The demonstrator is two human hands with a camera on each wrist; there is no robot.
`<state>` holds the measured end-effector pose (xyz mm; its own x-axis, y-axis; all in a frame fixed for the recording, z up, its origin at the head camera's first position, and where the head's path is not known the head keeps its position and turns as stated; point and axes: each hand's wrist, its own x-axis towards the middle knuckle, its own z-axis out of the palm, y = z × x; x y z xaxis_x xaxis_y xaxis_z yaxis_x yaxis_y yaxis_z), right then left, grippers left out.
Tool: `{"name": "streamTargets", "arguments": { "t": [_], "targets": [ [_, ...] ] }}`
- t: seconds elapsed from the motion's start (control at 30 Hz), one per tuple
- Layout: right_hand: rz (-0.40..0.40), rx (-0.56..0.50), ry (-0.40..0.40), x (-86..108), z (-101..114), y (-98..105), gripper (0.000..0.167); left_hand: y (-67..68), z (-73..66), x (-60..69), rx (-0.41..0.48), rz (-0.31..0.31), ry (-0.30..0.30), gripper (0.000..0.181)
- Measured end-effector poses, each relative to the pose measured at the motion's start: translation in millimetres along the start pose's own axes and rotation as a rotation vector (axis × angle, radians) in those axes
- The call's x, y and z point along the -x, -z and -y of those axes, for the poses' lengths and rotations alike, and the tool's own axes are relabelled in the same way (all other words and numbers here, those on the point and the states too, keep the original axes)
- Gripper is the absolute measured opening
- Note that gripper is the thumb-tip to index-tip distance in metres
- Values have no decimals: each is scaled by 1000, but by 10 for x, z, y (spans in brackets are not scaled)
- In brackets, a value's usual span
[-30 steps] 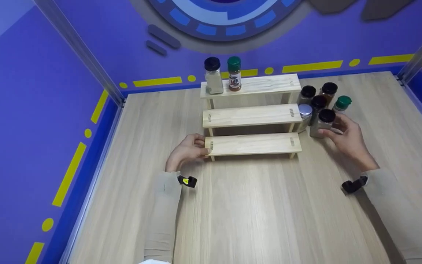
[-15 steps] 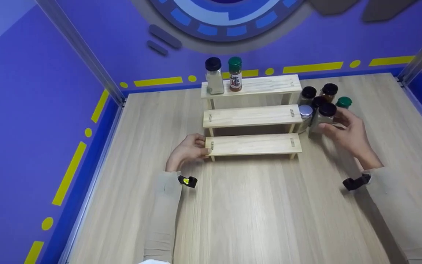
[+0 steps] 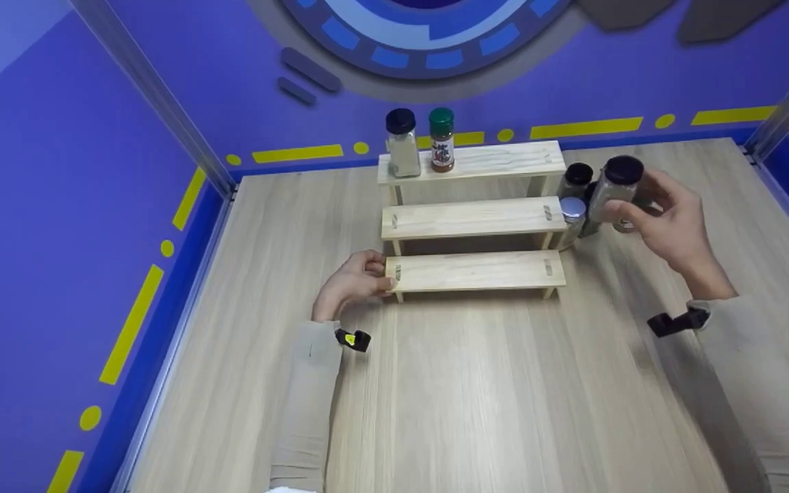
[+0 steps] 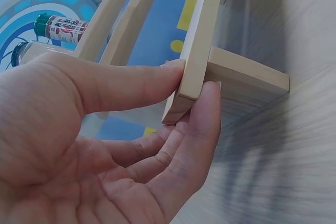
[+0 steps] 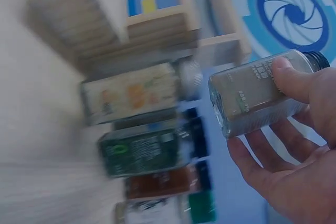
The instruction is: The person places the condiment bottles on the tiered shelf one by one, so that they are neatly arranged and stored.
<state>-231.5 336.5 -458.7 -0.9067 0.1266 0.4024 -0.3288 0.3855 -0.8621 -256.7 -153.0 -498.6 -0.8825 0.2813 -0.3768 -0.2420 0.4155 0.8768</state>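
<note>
Containing grey-brown contents, a clear, square-sided, black-lidded jar (image 5: 249, 95) is raised above the wood-grained table (image 3: 463, 383), between thumb and curled fingers of the right hand (image 3: 674, 220); the left hand (image 3: 353, 282) pinches the front pale-wood shelf (image 3: 477, 271) by its left end.

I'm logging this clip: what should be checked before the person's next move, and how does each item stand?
1. Right hand secure on the held jar: ok, thumb and fingers grip its sides.
2. Held jar off the table: ok, its base hangs free in the right wrist view.
3. Black cap tight: cannot tell; it is on, but tightness doesn't show.
4. Left hand on the lowest shelf: ok, pinching its left end.
5. Room on the top shelf: ok, bare wood right of its green-capped jar.
</note>
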Motion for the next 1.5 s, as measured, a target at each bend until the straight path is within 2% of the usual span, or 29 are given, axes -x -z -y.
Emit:
{"name": "streamTargets", "arguments": {
  "t": [0.17,0.33,0.43,0.67,0.87,1.1,1.4,1.5],
  "targets": [
    [-38,-17,51,-154,218,-15,54,-7,-3,-2,5,-6,8,52],
    [-47,-62,78,-313,394,-118,55,-1,-17,2,3,-9,24,53],
    [-49,-126,112,-424,487,-229,54,10,-22,5,3,-10,36,54],
    [-21,-296,131,-666,656,-504,53,10,-16,17,34,-5,9,53],
    [6,-240,164,-823,747,-701,52,-3,-14,17,49,-11,10,52],
    [61,-157,115,-906,838,-885,52,-4,-13,-2,57,-3,5,53],
    [99,-194,102,-968,889,-1136,50,0,-13,2,62,-2,-9,54],
    [116,-173,95,-976,883,-1199,50,-7,-11,-2,59,-1,-6,53]
  ]
}}
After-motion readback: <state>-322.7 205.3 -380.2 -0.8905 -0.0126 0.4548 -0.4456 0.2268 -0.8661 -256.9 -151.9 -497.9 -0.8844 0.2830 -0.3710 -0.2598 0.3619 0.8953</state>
